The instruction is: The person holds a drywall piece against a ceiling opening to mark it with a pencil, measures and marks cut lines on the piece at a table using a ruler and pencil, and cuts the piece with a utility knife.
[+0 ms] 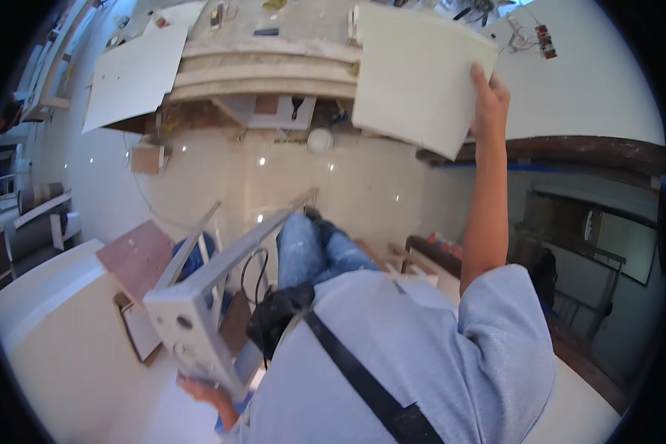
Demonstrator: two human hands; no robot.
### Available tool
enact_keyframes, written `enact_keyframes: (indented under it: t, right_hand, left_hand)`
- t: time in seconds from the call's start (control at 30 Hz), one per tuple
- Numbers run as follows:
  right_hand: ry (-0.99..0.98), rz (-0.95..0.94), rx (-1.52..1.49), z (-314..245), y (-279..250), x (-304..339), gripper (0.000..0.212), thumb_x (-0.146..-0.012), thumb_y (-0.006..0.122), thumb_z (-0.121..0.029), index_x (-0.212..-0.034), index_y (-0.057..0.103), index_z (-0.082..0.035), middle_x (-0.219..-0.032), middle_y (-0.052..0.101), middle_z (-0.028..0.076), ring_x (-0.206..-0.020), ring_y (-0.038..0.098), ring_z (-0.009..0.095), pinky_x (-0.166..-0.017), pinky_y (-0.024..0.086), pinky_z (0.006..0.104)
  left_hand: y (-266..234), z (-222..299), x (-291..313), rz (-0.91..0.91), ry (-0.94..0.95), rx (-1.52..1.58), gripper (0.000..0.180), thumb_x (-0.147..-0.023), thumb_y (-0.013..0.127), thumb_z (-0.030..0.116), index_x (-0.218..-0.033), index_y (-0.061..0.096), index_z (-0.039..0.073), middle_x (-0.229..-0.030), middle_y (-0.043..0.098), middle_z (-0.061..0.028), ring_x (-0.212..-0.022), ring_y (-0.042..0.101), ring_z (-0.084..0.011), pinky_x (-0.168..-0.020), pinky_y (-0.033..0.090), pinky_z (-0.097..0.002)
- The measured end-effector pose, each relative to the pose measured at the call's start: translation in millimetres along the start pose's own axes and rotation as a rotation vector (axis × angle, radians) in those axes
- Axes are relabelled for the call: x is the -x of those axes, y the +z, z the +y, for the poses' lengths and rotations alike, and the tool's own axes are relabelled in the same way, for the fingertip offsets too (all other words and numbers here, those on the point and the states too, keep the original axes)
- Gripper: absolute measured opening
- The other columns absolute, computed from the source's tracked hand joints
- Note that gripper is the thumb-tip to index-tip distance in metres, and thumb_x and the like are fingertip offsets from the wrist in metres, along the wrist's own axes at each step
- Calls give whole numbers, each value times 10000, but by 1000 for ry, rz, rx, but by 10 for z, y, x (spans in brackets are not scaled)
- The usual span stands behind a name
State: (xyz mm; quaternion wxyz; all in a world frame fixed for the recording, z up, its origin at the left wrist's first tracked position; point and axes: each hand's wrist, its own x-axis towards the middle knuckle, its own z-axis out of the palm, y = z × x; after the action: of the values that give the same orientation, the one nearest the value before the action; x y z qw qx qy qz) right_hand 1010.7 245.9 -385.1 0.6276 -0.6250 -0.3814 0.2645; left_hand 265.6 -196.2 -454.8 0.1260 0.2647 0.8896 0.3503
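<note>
A pale cream panel with a slightly curved lower edge is gripped at its right edge by my right hand. The thumb lies on its face, and the fingers behind it are partly hidden. That arm is stretched far forward. At the lower left, my left hand is at the near end of a light grey stepladder. Its fingers appear curled at the edge, partly hidden. The ladder's rails run forward beside my legs.
A layered wooden workbench stands ahead, with a white sheet over its left end. Below it, a white round container sits on the shiny tiled floor. A white surface with wired parts lies right. A reddish board leans left.
</note>
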Motion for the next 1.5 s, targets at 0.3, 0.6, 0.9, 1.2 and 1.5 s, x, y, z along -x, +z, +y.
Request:
enact_keyframes:
  t: [0.3,0.6,0.9,1.2,1.5]
  right_hand:
    - [307,-328,497,3278,-235,610,413,-928,755,-404,-1069,777,-17,-896,773,133,-782,714,222,-730,543,382]
    - [81,-197,889,3629,-513,906,418,-900,728,-440,-1045,765,-50,-958,738,227,-932,694,440,-808,535,506]
    - [93,-119,908,3985,-1256,1090,378,-935,736,-370,-1016,725,-1,-859,688,243,-797,672,397,-742,519,438]
    - [-78,-350,302,5458,-1496,506,326,-982,709,-257,-1089,732,50,-903,749,115,-832,648,154,-776,516,345]
    - [-12,-236,27,5075,-1466,-161,382,-1051,648,-289,-1147,701,77,-1003,730,71,-873,625,126,-791,517,301]
  left_hand:
    - [-132,132,-20,-37,-114,18,566,-1082,409,371,-1390,504,-95,-1316,590,-279,-1141,609,-358,-970,538,-513]
    - [322,211,120,27,-150,123,590,-1077,453,395,-1440,505,-66,-1423,548,-244,-1268,547,-333,-1058,457,-460]
    - [164,-198,-117,64,-36,399,620,-1071,497,419,-1490,505,-38,-1530,505,-210,-1394,485,-309,-1146,377,-406]
    - [-274,-65,-259,149,341,-120,635,-1014,417,310,-1542,444,-42,-1592,454,-217,-1471,425,-330,-1204,336,-440]
    - [418,-685,1109,1685,544,-678,347,-1073,519,317,-1002,743,63,-976,745,-79,-872,704,-297,-745,540,-430]
